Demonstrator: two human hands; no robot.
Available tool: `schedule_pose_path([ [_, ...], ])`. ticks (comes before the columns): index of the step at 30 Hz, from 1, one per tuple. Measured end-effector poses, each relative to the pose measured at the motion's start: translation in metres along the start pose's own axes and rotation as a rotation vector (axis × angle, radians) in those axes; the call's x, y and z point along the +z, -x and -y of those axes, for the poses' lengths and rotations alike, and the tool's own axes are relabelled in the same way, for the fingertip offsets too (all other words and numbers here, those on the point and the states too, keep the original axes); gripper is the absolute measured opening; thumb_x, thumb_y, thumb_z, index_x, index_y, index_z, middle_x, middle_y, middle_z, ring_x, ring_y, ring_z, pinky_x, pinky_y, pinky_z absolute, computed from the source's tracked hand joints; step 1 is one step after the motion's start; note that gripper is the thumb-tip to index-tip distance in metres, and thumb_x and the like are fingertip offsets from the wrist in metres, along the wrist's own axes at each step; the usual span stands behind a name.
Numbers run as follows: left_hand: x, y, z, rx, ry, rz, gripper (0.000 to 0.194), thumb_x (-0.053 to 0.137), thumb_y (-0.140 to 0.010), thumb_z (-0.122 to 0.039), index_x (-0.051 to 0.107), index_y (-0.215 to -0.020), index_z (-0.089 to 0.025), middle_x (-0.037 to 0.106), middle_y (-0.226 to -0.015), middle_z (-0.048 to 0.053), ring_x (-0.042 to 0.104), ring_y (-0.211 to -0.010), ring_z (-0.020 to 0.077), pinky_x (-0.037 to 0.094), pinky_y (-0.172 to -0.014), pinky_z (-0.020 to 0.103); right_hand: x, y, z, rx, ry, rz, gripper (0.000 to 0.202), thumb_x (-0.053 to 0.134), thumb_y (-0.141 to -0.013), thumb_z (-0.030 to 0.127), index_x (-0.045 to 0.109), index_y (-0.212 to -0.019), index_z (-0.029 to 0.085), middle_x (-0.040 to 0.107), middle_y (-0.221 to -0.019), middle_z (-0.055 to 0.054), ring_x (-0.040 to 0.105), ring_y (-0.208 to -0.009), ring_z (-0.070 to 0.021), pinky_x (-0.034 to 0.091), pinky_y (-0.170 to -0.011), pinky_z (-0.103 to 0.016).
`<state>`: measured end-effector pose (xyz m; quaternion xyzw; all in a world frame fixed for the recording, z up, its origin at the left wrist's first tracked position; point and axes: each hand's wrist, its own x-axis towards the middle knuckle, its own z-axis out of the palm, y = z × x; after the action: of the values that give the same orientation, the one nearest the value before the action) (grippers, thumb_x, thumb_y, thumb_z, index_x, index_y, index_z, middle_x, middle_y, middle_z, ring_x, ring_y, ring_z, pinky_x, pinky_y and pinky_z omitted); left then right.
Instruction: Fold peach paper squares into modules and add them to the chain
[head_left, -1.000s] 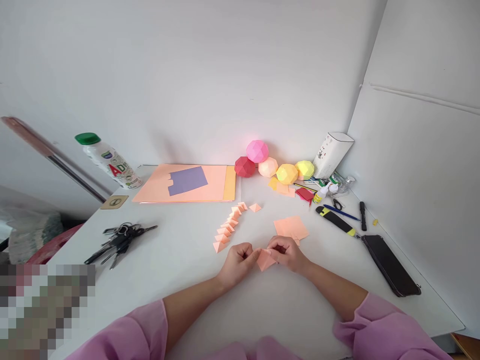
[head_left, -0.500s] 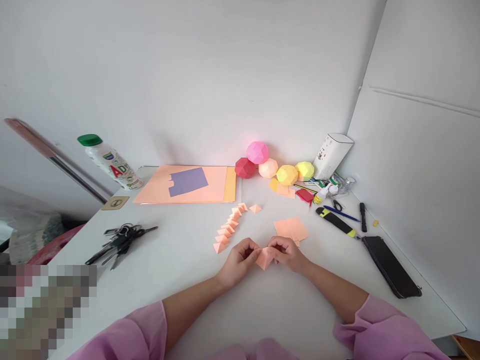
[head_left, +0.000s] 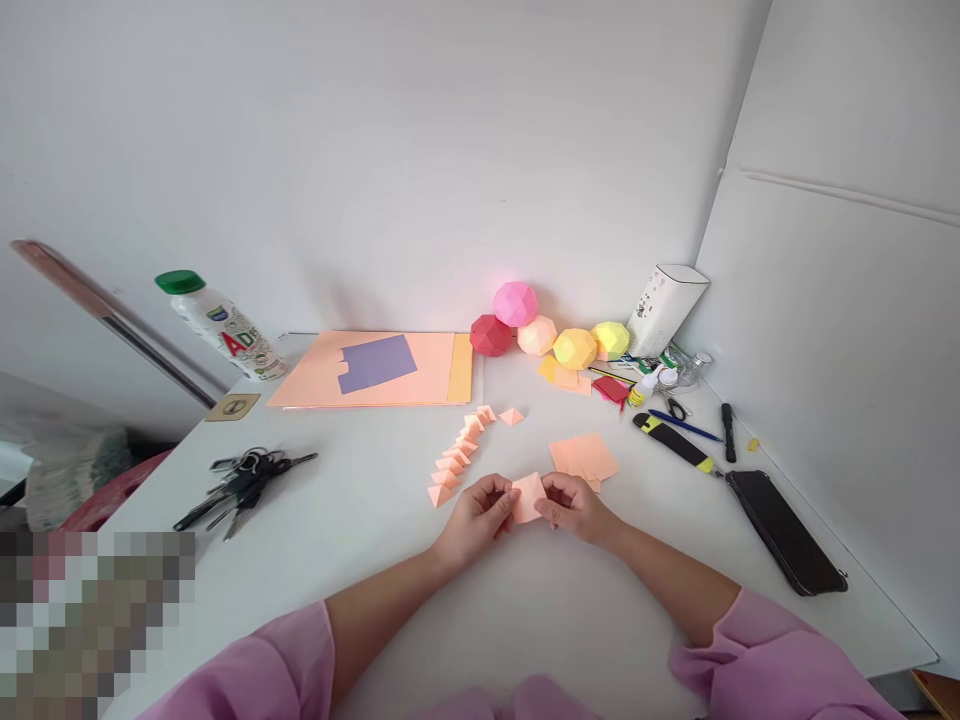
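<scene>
Between both hands is a small peach square of paper (head_left: 529,498), held up over the near part of the white table (head_left: 375,450). My left hand (head_left: 480,515) pinches its left edge, and my right hand (head_left: 576,508) grips its right side with thumb and fingers. Just beyond my right hand lie flat peach paper pieces (head_left: 585,455). A slanting row of folded peach paper pieces (head_left: 454,460) stands beyond my left hand, with a single folded piece (head_left: 512,417) beside its far end.
Faceted paper balls (head_left: 576,348) sit by the wall, left of a white box (head_left: 667,310). Peach sheets (head_left: 307,380) carry a purple piece (head_left: 379,363). Keys (head_left: 247,485) and a bottle (head_left: 221,325) are left; a utility knife (head_left: 675,443) and black phone (head_left: 786,530) are right.
The peach paper in my hands has changed from a pointed, folded shape to a flatter square facing me. My fingers have shifted slightly on its edges.
</scene>
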<state>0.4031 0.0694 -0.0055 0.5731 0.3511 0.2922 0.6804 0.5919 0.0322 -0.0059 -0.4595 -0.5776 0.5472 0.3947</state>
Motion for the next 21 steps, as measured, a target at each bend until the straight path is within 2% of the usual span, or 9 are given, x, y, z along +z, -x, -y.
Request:
schedule_pose_path([
  [4,-0.002,0.0,-0.001,-0.016,0.106,0.013,0.027,0.052,-0.081,-0.043,0.047,-0.073,-0.018,0.054,-0.058,-0.003,0.048,-0.051,0.0097,0.039,-0.05,0.023,0.0,-0.001,0.003,0.005,0.019,-0.031,0.029,0.055,-0.082,0.043,0.057,-0.079,0.014,0.058,-0.067,-0.001,0.047,-0.049,-0.0077,0.041,-0.049,-0.022],
  [7,-0.002,0.001,-0.004,-0.014,0.081,0.05,0.025,0.055,-0.079,-0.039,0.047,-0.069,-0.018,0.054,-0.063,-0.002,0.049,-0.054,0.01,0.04,-0.051,0.022,-0.002,-0.002,0.0,0.002,0.029,-0.025,0.03,0.053,-0.083,0.043,0.057,-0.076,0.014,0.057,-0.064,0.0,0.046,-0.047,-0.007,0.04,-0.047,-0.021],
  [11,-0.001,0.002,-0.005,0.004,0.053,0.058,0.029,0.052,-0.081,-0.043,0.047,-0.068,-0.018,0.051,-0.062,-0.003,0.048,-0.054,0.0094,0.038,-0.049,0.022,-0.003,-0.002,-0.002,0.029,0.053,-0.015,0.03,0.054,-0.082,0.043,0.055,-0.071,0.015,0.054,-0.062,0.001,0.045,-0.047,-0.0069,0.038,-0.046,-0.02],
  [14,0.0,0.001,-0.001,-0.002,0.06,0.054,0.028,0.053,-0.08,-0.046,0.048,-0.079,-0.018,0.053,-0.065,-0.003,0.048,-0.052,0.009,0.036,-0.046,0.021,-0.002,-0.001,0.001,0.022,0.052,0.0,0.031,0.054,-0.082,0.043,0.054,-0.07,0.015,0.052,-0.061,0.002,0.045,-0.048,-0.0071,0.037,-0.046,-0.021],
  [17,0.001,0.0,0.002,0.006,0.108,0.062,0.031,0.056,-0.079,-0.045,0.04,-0.092,-0.021,0.052,-0.071,-0.003,0.048,-0.051,0.0078,0.034,-0.044,0.019,-0.002,-0.001,0.004,0.014,0.05,0.001,0.031,0.054,-0.082,0.043,0.055,-0.07,0.015,0.05,-0.059,0.002,0.045,-0.048,-0.0074,0.037,-0.047,-0.021],
  [21,0.002,0.001,0.005,0.047,0.13,0.126,0.031,0.057,-0.079,-0.041,0.034,-0.088,-0.023,0.048,-0.072,-0.005,0.046,-0.055,0.0069,0.039,-0.05,0.02,-0.002,-0.001,0.002,0.01,0.04,0.011,0.03,0.055,-0.082,0.043,0.058,-0.072,0.014,0.051,-0.059,0.002,0.046,-0.049,-0.0081,0.038,-0.048,-0.021],
])
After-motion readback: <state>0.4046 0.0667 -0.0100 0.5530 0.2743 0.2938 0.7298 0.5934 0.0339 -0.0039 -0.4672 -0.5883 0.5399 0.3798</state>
